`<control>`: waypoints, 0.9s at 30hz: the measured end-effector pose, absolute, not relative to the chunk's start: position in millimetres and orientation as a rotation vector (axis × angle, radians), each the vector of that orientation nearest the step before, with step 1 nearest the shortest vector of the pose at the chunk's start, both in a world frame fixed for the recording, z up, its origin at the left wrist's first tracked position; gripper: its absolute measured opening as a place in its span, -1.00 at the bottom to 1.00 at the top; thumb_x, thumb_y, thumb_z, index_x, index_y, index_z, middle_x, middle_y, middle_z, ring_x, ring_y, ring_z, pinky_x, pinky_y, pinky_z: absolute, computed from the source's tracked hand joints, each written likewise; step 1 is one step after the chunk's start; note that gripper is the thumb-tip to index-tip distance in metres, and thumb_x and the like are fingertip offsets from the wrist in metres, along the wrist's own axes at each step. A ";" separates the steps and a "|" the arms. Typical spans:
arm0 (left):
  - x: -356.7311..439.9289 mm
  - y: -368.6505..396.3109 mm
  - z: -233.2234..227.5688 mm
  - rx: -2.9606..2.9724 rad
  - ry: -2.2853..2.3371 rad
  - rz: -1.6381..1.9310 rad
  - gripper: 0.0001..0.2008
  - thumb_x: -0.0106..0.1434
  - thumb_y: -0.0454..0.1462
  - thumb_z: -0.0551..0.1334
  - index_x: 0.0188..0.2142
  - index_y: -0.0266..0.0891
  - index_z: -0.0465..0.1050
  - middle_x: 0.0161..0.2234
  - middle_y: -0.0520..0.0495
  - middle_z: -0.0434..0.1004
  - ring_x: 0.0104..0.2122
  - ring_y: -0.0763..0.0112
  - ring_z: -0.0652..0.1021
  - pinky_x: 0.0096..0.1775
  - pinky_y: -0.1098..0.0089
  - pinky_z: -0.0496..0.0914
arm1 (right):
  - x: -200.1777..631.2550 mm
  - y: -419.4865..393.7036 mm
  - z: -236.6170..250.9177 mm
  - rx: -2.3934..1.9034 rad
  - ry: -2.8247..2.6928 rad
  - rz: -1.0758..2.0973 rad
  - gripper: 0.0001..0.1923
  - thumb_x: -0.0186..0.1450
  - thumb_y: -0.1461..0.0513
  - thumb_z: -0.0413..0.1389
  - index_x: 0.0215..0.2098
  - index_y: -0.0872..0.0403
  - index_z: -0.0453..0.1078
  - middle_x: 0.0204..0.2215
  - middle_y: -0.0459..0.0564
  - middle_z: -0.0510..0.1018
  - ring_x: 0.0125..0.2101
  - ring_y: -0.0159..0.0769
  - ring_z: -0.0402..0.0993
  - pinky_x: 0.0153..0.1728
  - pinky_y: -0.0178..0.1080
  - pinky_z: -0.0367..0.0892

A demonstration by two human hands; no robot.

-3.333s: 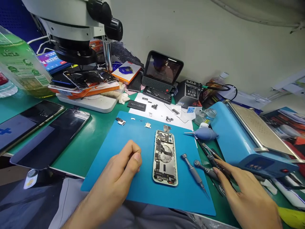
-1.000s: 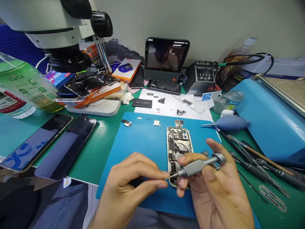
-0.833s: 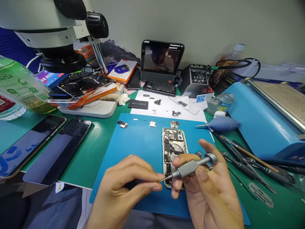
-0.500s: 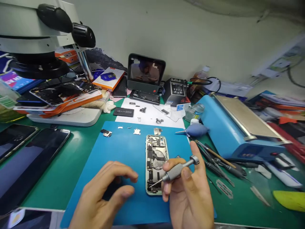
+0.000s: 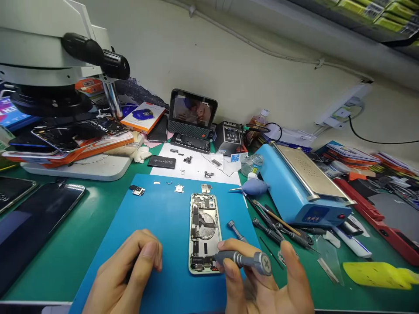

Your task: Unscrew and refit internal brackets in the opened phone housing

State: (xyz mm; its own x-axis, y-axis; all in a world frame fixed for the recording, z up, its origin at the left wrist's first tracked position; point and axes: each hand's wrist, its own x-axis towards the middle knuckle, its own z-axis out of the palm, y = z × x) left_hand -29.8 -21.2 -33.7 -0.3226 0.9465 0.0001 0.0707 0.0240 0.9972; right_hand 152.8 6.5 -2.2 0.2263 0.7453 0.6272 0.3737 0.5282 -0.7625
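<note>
On the blue mat (image 5: pixel 157 226) lies an opened phone (image 5: pixel 204 233), its boards, connectors and round coil exposed. My right hand (image 5: pixel 262 283) grips a grey screwdriver (image 5: pixel 244 259) between thumb and fingers. The tool's cross-marked cap faces me, and its front end is over the phone's lower right part, the tip hidden from view. A second screwdriver (image 5: pixel 236 230) rests on the mat beside the phone, partly behind my right hand. To the left of the phone, my left hand (image 5: pixel 131 266) is closed, fingers curled and thumb against them, with nothing visible in it.
Small metal parts (image 5: pixel 179 188) and a camera module (image 5: pixel 137 190) lie along the mat's far edge. A black battery (image 5: pixel 162 162) sits behind them. On the right are a blue air blower (image 5: pixel 255 186), hand tools (image 5: pixel 271 222) and a blue heating plate (image 5: pixel 301 192). A microscope (image 5: pixel 52 74) stands left.
My left hand has gone from open, with thumb and finger apart, to closed. The screwdriver in my right hand has tilted, its cap now toward me. The whole view has shifted.
</note>
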 end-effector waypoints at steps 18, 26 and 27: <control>-32.7 -19.5 -11.1 1.363 1.458 1.388 -0.61 0.70 -0.21 0.08 -0.34 -0.10 0.37 -0.40 0.12 0.43 -0.39 0.48 0.48 -0.33 0.43 0.35 | 167.2 36.3 2.1 -0.776 -1.976 -0.039 -0.48 0.44 0.47 0.24 0.34 0.12 0.44 -0.34 -0.03 0.77 -0.43 -0.27 0.75 -0.38 -0.31 0.67; -32.3 -19.1 -8.1 1.402 1.472 1.396 -0.64 0.68 -0.23 0.11 -0.34 -0.10 0.34 -0.41 0.13 0.43 -0.40 0.47 0.46 -0.35 0.42 0.33 | 174.5 39.6 1.8 -0.782 -2.015 -0.167 -0.58 0.43 0.38 0.28 0.23 0.08 0.50 -0.40 -0.07 0.76 -0.54 -0.25 0.69 -0.48 -0.25 0.62; -32.2 -18.9 -8.1 1.403 1.475 1.394 -0.64 0.68 -0.24 0.12 -0.34 -0.10 0.34 -0.41 0.14 0.43 -0.40 0.47 0.46 -0.35 0.42 0.33 | 175.0 39.8 2.0 -0.789 -2.015 -0.172 -0.64 0.42 0.38 0.28 0.17 0.08 0.53 -0.41 -0.06 0.76 -0.54 -0.26 0.69 -0.48 -0.26 0.62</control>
State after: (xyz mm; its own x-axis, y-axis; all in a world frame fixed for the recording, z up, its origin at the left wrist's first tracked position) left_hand -32.2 -18.9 -8.1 -0.2050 0.9583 0.1990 0.2527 -0.1446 0.9567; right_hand 175.0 39.8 2.0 -0.3576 0.4623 0.8114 0.5929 0.7837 -0.1852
